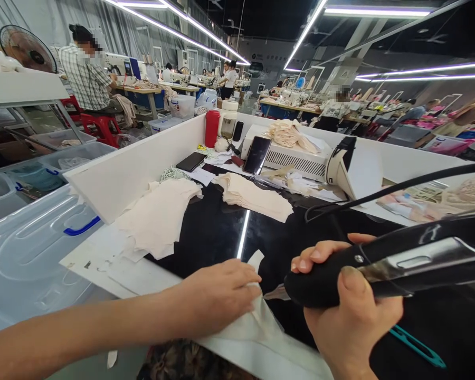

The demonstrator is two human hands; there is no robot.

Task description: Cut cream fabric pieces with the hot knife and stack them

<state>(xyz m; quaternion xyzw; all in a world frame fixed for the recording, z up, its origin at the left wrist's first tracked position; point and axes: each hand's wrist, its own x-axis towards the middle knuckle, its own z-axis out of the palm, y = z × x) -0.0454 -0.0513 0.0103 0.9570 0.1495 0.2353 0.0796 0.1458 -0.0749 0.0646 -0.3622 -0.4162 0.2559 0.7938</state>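
My left hand (231, 295) has its fingers curled on a cream fabric piece (257, 322), which hangs over the table's near edge. A narrow end of the cloth sticks up beyond my fingertips. My right hand (350, 311) is wrapped around a black corded hand tool (415, 253) with a silver plate on its side. Its rounded end points left, close to the fabric; its working part cannot be made out. Beyond my hands lie a stack of cream fabric pieces (253, 195) and a looser pile of cream pieces (158, 216) on the left.
The black glossy tabletop (209, 232) has white side boards. At the back stand a red bottle (212, 128), a phone (257, 154) and a white vented box (288, 161). A teal plastic tool (417, 345) lies at right. Clear bins (35, 253) stand left; people sit at machines beyond.
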